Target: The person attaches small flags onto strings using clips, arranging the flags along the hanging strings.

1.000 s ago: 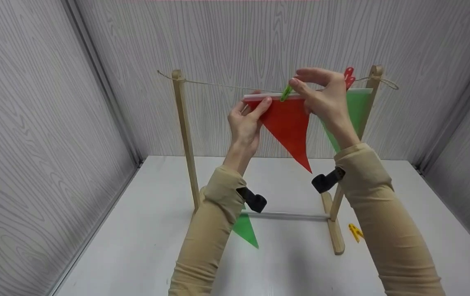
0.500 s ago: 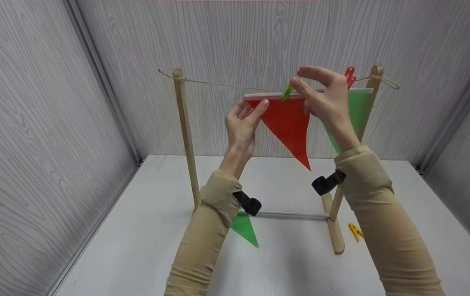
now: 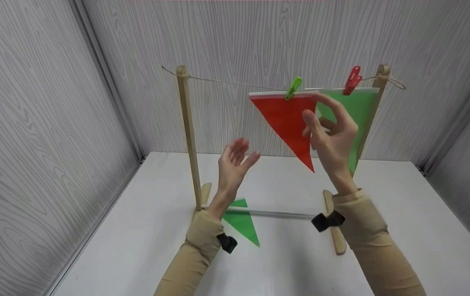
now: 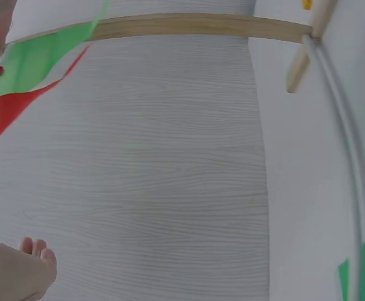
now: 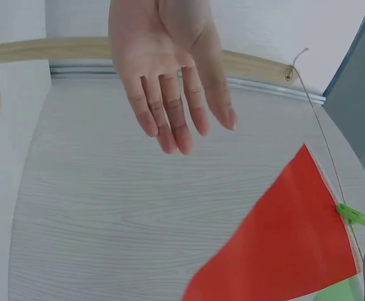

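Observation:
A red pennant [image 3: 282,119] hangs from the string [image 3: 235,84], held at its white top edge by a green clothespin [image 3: 293,88]. To its right, a green pennant [image 3: 348,109] hangs under a red clothespin [image 3: 352,81]. My left hand [image 3: 232,170] is in the air below and left of the red pennant, fingers spread and nothing in them. In front of the red pennant's right side is my right hand [image 3: 335,137], fingers loosely bent and holding nothing. Whether its fingertips touch the pennant I cannot tell.
Two wooden posts, left [image 3: 188,135] and right [image 3: 368,119], carry the string. A white rod [image 3: 284,213] joins them low down. Another green pennant [image 3: 243,226] lies on the white table [image 3: 136,246]. A yellow clothespin [image 4: 306,4] shows at the left wrist view's top edge.
My left hand has let go of the red pennant's left corner and moved down. My right hand has released the green clothespin and dropped lower. The red pennant stays hanging.

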`<control>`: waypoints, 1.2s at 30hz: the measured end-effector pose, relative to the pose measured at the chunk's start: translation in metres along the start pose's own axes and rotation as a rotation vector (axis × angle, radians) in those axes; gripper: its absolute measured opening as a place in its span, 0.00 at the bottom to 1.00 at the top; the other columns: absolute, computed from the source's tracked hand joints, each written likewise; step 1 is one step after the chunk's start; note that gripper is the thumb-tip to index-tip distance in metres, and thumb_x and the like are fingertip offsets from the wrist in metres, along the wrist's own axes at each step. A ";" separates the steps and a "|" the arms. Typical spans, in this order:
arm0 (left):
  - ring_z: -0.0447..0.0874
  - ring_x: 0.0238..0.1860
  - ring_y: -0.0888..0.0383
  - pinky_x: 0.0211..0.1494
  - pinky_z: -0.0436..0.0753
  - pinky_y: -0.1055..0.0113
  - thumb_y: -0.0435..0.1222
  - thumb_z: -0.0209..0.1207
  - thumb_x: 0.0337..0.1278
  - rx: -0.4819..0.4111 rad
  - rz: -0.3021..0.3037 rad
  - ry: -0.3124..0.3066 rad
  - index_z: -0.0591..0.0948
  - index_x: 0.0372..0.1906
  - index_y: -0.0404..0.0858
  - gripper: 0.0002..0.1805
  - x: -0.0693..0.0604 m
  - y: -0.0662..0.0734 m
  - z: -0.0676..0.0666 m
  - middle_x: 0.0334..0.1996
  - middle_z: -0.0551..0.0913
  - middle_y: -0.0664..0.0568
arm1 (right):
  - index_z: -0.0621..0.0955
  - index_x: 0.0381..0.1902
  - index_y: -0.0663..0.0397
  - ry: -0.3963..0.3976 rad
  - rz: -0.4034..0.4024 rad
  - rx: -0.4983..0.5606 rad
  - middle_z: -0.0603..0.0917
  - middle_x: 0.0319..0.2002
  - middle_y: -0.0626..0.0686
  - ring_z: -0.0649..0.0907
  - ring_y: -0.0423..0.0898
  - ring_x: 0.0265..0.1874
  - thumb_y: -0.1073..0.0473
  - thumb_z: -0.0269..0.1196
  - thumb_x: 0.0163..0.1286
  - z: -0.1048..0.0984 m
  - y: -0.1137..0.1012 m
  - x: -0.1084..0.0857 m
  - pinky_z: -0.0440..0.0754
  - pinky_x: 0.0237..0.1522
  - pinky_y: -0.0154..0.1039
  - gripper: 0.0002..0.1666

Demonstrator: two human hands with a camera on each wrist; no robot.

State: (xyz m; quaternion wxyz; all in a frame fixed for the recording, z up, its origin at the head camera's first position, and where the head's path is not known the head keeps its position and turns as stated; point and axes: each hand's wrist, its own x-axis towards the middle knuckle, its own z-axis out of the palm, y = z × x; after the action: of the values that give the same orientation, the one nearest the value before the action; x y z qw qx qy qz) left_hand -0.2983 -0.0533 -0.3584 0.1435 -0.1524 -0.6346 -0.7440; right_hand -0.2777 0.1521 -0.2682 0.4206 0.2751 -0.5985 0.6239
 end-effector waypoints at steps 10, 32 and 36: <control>0.79 0.62 0.42 0.71 0.74 0.45 0.36 0.61 0.67 0.545 -0.087 -0.232 0.79 0.58 0.33 0.18 -0.051 -0.071 -0.056 0.56 0.83 0.39 | 0.82 0.50 0.68 -0.036 0.396 0.009 0.83 0.34 0.51 0.78 0.45 0.16 0.68 0.64 0.70 -0.014 0.059 -0.134 0.73 0.15 0.28 0.13; 0.62 0.75 0.34 0.77 0.63 0.38 0.39 0.58 0.67 0.899 -0.320 -0.473 0.76 0.64 0.31 0.25 -0.098 -0.110 -0.080 0.74 0.66 0.33 | 0.84 0.52 0.61 -0.662 0.824 -0.253 0.87 0.51 0.59 0.83 0.47 0.51 0.57 0.65 0.71 -0.020 0.131 -0.234 0.79 0.54 0.35 0.17; 0.63 0.74 0.34 0.76 0.64 0.38 0.39 0.58 0.66 0.901 -0.329 -0.485 0.76 0.64 0.31 0.26 -0.097 -0.111 -0.080 0.74 0.66 0.34 | 0.83 0.55 0.63 -0.679 0.855 -0.214 0.86 0.54 0.61 0.83 0.51 0.54 0.58 0.65 0.71 -0.023 0.134 -0.235 0.80 0.58 0.39 0.19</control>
State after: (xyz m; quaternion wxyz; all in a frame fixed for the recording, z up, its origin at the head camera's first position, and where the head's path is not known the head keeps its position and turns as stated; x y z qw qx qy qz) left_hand -0.2583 -0.1131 -0.5102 -0.0745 -0.1420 -0.9213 -0.3542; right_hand -0.2720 0.1380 -0.5390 -0.0611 0.1493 -0.8187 0.5511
